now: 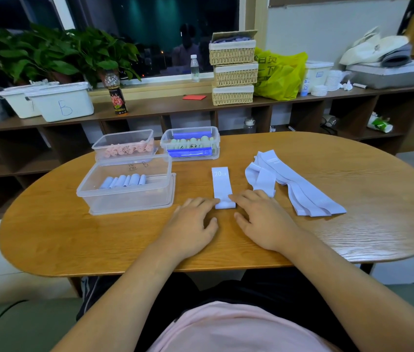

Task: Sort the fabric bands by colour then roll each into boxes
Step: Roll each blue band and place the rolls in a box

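Note:
A pale lilac fabric band (221, 184) marked 20 LB lies flat on the wooden table (353, 224), its near end rolled into a small coil. My left hand (193, 224) and my right hand (261, 219) lie palm down on either side of that coil, fingertips touching its ends. A heap of several more lilac bands (297, 184) lies to the right. A clear box (127, 184) at the left holds several rolled lilac bands. Behind it stand a box of pink rolls (124, 146) and a box of pale green rolls (190, 143).
A long shelf (175, 105) runs behind the table with white bins (58, 102), a bottle (115, 95), stacked wicker baskets (233, 69) and a yellow bag (279, 74). Potted plants (56, 54) stand by the window.

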A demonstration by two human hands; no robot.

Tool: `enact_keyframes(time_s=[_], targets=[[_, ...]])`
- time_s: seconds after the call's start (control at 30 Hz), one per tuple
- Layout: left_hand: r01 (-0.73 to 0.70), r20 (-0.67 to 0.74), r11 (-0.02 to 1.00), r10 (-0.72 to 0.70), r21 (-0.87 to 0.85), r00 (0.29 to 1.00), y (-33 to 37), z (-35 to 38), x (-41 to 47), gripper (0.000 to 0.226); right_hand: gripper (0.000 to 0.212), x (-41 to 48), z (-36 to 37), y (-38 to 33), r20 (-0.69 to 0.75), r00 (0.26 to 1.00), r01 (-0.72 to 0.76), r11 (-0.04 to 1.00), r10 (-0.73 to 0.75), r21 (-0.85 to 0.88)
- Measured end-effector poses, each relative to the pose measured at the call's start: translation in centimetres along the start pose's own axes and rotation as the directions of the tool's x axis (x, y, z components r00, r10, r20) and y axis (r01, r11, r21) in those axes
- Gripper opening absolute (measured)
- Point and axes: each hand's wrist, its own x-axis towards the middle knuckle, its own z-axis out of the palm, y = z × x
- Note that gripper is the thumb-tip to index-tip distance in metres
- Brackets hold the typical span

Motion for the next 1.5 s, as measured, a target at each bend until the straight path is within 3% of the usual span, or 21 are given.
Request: enact_keyframes(time_s=[0.23, 0.47, 0.77, 0.9, 1.07, 1.3, 1.5], targets=[[0.006, 0.004, 1.0, -0.006, 0.027, 1.0, 0.1, -0.1, 1.4, 0.054, 0.038, 1.4, -0.7, -0.4, -0.002, 0.996, 0.094, 0.994, -0.094, -0.05], [0.11, -0.081, 0.984, -0.122, -0.142, 0.989, -0.2, 0.0, 1.3, 0.057, 0.03, 3.4, -0.4, -0.5, -0.018, 0.998, 0.062, 0.996, -0.063, -0.057], [0.05, -0.144, 0.982, -0.077, -0.181, 0.987, -0.2, -0.2, 0.3, 0.04, 0.015, 1.2, 0.1, -0.6, -0.124, 0.99, 0.067, 0.997, -0.064, 0.023], [-0.063, -0.135, 0.982, 0.039, -0.18, 0.99, -0.1, -0.3, 0.0, 0.026, 0.011, -0.4, -0.3, -0.6, -0.135, 0.988, 0.086, 0.994, -0.075, 0.074], [-0.194, -0.117, 0.966, 0.175, -0.173, 0.978, 0.0, -0.3, -0.3, 0.028, 0.018, -0.3, -0.1, -0.3, -0.137, 0.989, 0.077, 0.991, -0.061, 0.112], [-0.141, -0.074, 0.981, 0.132, -0.131, 0.988, 0.0, -0.2, 0.0, 0.037, 0.042, -0.2, -0.3, -0.4, -0.1, 0.995, 0.025, 0.996, -0.016, 0.089], [-0.118, -0.057, 0.988, 0.112, -0.102, 0.992, 0.0, -0.2, 0.1, 0.041, 0.024, -0.4, -0.7, -0.3, -0.162, 0.987, 0.037, 0.982, -0.007, 0.184]])
